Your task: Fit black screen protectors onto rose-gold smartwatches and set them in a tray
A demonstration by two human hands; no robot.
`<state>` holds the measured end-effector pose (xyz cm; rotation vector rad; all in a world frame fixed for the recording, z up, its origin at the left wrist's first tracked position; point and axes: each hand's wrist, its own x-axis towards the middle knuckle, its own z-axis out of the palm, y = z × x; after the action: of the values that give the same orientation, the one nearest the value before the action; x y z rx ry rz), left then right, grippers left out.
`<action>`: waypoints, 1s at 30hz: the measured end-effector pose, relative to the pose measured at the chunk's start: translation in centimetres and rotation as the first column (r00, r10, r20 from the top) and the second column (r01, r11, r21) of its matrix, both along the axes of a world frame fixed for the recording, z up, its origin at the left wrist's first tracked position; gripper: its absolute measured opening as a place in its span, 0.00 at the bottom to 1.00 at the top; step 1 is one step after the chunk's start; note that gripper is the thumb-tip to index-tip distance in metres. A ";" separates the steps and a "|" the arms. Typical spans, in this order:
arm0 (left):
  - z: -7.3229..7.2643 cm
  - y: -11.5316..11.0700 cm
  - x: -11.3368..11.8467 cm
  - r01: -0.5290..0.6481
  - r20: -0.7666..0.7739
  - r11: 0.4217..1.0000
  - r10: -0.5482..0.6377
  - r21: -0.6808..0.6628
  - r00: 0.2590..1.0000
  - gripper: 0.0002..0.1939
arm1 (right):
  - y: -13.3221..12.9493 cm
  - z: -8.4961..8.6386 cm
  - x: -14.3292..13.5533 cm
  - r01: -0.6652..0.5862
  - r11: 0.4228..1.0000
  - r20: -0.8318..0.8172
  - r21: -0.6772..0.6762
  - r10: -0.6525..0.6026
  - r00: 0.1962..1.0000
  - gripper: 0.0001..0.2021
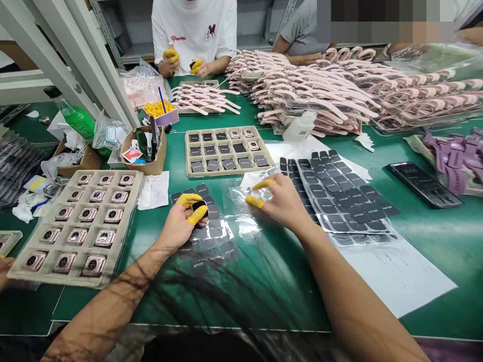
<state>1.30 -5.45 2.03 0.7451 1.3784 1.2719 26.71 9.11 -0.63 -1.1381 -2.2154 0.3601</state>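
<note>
Between thumb and fingers, my left hand point(179, 221) grips a small smartwatch body point(200, 208), its dark glossy face showing. Beneath that hand lie several dark square film stickers point(215, 229) on clear backing. My right hand point(281, 201) is over crumpled clear plastic film point(245, 223), thumb and forefinger apart with a gap between them. Whether its fingertips touch the film I cannot tell. Yellow finger cots cover fingertips on both hands. To the right of my right hand lie sheets of dark square stickers point(332, 186).
A beige tray point(188, 173) with dark squares and pink watches stands ahead; another tray point(132, 211) of pink watches lies left. Pink straps point(298, 90) are piled behind. A phone point(422, 184) lies right. Across the table, a person point(194, 35) in white handles a small dark piece.
</note>
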 end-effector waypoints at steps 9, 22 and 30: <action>-0.4 -0.3 -0.2 0.036 -0.038 0.996 -0.039 -0.078 0.999 0.36 | 2.1 0.5 -2.7 0.161 0.973 0.233 0.166 -0.197 0.952 0.11; -0.5 -0.2 0.5 0.051 -0.116 0.989 -0.068 -0.136 0.991 0.33 | -1.6 1.6 -4.2 -0.068 0.985 -0.001 0.159 0.069 0.998 0.04; -1.2 -0.2 0.5 0.031 -0.070 0.997 -0.036 -0.071 0.997 0.30 | -6.5 -0.3 -8.3 -0.377 0.914 -0.124 0.147 0.396 0.910 0.08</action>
<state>1.80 -5.65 0.83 0.7693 1.4546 1.1748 18.44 2.65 -0.95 -0.5791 -2.2844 0.4534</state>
